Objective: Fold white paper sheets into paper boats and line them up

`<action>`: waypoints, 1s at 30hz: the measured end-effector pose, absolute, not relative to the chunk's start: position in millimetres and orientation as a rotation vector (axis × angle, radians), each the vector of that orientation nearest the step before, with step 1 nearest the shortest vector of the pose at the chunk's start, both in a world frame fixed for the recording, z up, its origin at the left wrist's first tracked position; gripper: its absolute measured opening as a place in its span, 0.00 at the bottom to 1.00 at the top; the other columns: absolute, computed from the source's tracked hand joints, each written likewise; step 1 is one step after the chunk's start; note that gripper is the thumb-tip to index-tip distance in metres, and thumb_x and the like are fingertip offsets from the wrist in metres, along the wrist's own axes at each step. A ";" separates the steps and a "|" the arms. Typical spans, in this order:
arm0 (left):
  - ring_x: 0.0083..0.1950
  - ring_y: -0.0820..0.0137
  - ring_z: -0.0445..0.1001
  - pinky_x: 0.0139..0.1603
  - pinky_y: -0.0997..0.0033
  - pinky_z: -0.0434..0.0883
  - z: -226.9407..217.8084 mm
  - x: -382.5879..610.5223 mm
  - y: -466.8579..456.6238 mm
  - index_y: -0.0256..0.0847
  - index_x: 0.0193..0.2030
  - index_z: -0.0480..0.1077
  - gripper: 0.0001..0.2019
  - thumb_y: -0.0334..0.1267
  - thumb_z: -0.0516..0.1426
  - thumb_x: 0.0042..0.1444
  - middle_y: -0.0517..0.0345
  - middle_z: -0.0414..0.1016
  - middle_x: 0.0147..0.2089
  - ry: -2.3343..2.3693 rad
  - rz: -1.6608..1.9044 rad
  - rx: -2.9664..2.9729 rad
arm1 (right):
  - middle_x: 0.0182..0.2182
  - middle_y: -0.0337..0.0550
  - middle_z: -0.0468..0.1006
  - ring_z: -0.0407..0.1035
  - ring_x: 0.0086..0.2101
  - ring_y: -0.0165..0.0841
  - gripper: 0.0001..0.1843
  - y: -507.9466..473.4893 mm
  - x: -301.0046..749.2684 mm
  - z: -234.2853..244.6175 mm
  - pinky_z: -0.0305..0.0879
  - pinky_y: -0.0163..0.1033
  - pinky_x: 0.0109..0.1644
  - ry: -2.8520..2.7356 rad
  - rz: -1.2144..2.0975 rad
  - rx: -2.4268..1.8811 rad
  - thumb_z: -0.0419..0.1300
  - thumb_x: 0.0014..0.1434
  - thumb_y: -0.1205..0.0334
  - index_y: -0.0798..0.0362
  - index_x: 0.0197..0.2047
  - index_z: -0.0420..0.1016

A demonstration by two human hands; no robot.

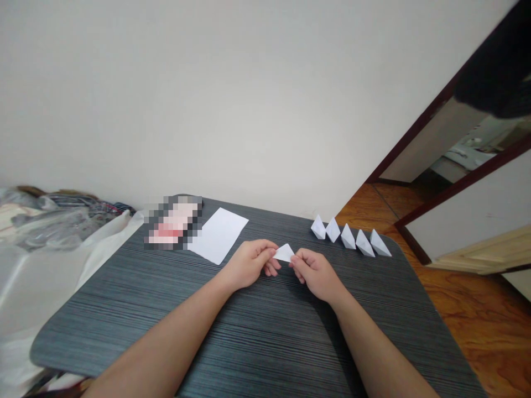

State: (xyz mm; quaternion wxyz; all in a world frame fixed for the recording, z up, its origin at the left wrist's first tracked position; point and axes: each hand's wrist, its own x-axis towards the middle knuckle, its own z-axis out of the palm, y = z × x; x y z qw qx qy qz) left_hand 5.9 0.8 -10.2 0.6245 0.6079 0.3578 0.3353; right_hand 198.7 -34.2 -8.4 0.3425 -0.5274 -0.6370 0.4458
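Observation:
Between my two hands is a small folded piece of white paper [284, 252], triangular on its upper side, held just above the dark table [265, 337]. My left hand [254, 261] pinches its left corner between thumb and forefinger, the other fingers curled loosely below. At the right corner, the thumb and fingers of my right hand [314, 272] are closed on the same paper. Several folded white paper boats [347, 237] stand in a slanting row beyond my right hand. To the left of my left hand lies a flat white sheet of paper [222, 235].
A pixelated object [174, 222] lies at the table's back left. Clear plastic and fabric bundles [70, 213] are heaped beyond the left edge. Behind the table rises a pale wall [249, 110]. Wooden floor [477, 304] and a dark-framed doorway [415, 171] are on the right.

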 end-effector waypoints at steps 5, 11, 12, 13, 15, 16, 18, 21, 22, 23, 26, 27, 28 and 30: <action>0.26 0.71 0.74 0.28 0.69 0.72 -9.0 5.8 1.2 0.34 0.45 0.65 0.14 0.43 0.49 0.60 0.52 0.76 0.31 0.840 0.757 1.380 | 0.16 0.32 0.63 0.57 0.18 0.25 0.14 -34.4 198.6 -9.3 0.54 0.31 0.23 -1.638 1.160 -1.381 0.49 0.63 0.57 0.54 0.28 0.66; 0.26 0.74 0.72 0.29 0.73 0.70 0.3 6.2 -1.2 0.35 0.40 0.69 0.11 0.41 0.53 0.57 0.56 0.75 0.28 0.806 0.681 1.494 | 0.16 0.33 0.65 0.59 0.19 0.25 0.15 -35.1 196.6 -3.2 0.54 0.31 0.24 -1.792 1.099 -1.388 0.52 0.61 0.58 0.54 0.24 0.63; 0.26 0.74 0.72 0.29 0.73 0.70 1.5 6.5 -1.6 0.34 0.37 0.69 0.11 0.41 0.53 0.57 0.55 0.75 0.28 0.803 0.656 1.498 | 0.16 0.33 0.65 0.59 0.18 0.25 0.15 -35.3 195.3 -2.7 0.54 0.31 0.23 -1.803 1.098 -1.391 0.52 0.61 0.57 0.54 0.24 0.63; 0.26 0.74 0.72 0.29 0.73 0.70 2.1 6.7 -1.9 0.34 0.35 0.69 0.11 0.41 0.53 0.57 0.54 0.75 0.28 0.805 0.649 1.489 | 0.16 0.33 0.65 0.59 0.18 0.25 0.15 -35.4 194.0 -2.7 0.54 0.31 0.23 -1.808 1.098 -1.392 0.52 0.61 0.57 0.54 0.24 0.63; 0.26 0.74 0.72 0.29 0.73 0.70 1.7 7.2 -2.0 0.34 0.34 0.68 0.12 0.42 0.52 0.58 0.54 0.75 0.29 0.813 0.655 1.467 | 0.16 0.33 0.65 0.59 0.18 0.25 0.15 -35.3 192.0 -4.1 0.54 0.31 0.23 -1.798 1.092 -1.394 0.51 0.61 0.57 0.54 0.24 0.64; 0.26 0.74 0.72 0.29 0.73 0.70 0.8 7.4 -1.9 0.34 0.34 0.68 0.12 0.42 0.52 0.58 0.54 0.75 0.29 0.816 0.668 1.456 | 0.16 0.33 0.65 0.59 0.19 0.25 0.15 -35.1 191.5 -5.4 0.54 0.31 0.23 -1.786 1.091 -1.393 0.51 0.61 0.57 0.54 0.25 0.64; 0.27 0.74 0.73 0.30 0.73 0.71 -1.4 7.9 -1.4 0.34 0.34 0.67 0.12 0.42 0.51 0.58 0.53 0.75 0.30 0.820 0.695 1.437 | 0.17 0.33 0.66 0.60 0.19 0.25 0.14 -34.5 191.6 -7.5 0.55 0.31 0.23 -1.756 1.101 -1.390 0.50 0.62 0.58 0.54 0.26 0.65; 0.27 0.73 0.73 0.29 0.72 0.71 -3.1 8.2 -1.1 0.34 0.35 0.66 0.12 0.43 0.52 0.58 0.53 0.75 0.30 0.819 0.703 1.420 | 0.17 0.33 0.65 0.60 0.19 0.26 0.13 -34.1 193.4 -7.0 0.55 0.30 0.23 -1.752 1.120 -1.380 0.50 0.61 0.59 0.54 0.28 0.66; 0.27 0.73 0.73 0.29 0.72 0.70 -2.9 8.2 -1.1 0.34 0.35 0.66 0.12 0.43 0.52 0.58 0.53 0.75 0.30 0.817 0.695 1.419 | 0.17 0.33 0.65 0.60 0.19 0.26 0.12 -34.2 194.0 -5.5 0.55 0.30 0.23 -1.766 1.125 -1.374 0.51 0.61 0.59 0.54 0.28 0.66; 0.27 0.73 0.73 0.29 0.72 0.70 -2.3 8.0 -1.3 0.34 0.35 0.66 0.12 0.43 0.52 0.58 0.53 0.75 0.29 0.817 0.687 1.419 | 0.17 0.33 0.66 0.60 0.19 0.25 0.13 -34.5 194.4 -3.7 0.55 0.30 0.23 -1.787 1.128 -1.365 0.51 0.61 0.59 0.54 0.27 0.66; 0.25 0.73 0.72 0.28 0.72 0.70 0.2 7.0 -2.3 0.36 0.35 0.65 0.12 0.44 0.52 0.57 0.55 0.74 0.27 0.830 0.668 1.422 | 0.17 0.33 0.66 0.59 0.19 0.25 0.13 -35.7 194.3 1.0 0.55 0.30 0.24 -1.856 1.137 -1.338 0.51 0.61 0.61 0.54 0.26 0.65; 0.25 0.73 0.72 0.28 0.72 0.70 1.0 6.5 -2.5 0.36 0.34 0.65 0.12 0.44 0.52 0.57 0.56 0.74 0.26 0.838 0.662 1.423 | 0.17 0.33 0.66 0.59 0.19 0.25 0.13 -36.0 193.8 1.5 0.55 0.30 0.24 -1.869 1.136 -1.334 0.51 0.61 0.61 0.54 0.25 0.65; 0.25 0.72 0.72 0.28 0.72 0.70 1.7 6.1 -2.8 0.36 0.34 0.65 0.12 0.44 0.51 0.58 0.56 0.74 0.26 0.844 0.659 1.425 | 0.17 0.33 0.65 0.59 0.19 0.25 0.13 -36.2 193.2 1.3 0.55 0.30 0.24 -1.872 1.136 -1.334 0.51 0.61 0.62 0.54 0.25 0.65; 0.26 0.72 0.73 0.28 0.72 0.70 2.5 5.4 -2.8 0.36 0.33 0.65 0.12 0.44 0.51 0.58 0.56 0.74 0.26 0.852 0.667 1.428 | 0.16 0.33 0.65 0.58 0.19 0.25 0.13 -36.5 192.0 -1.2 0.54 0.30 0.23 -1.835 1.142 -1.341 0.51 0.61 0.62 0.54 0.26 0.66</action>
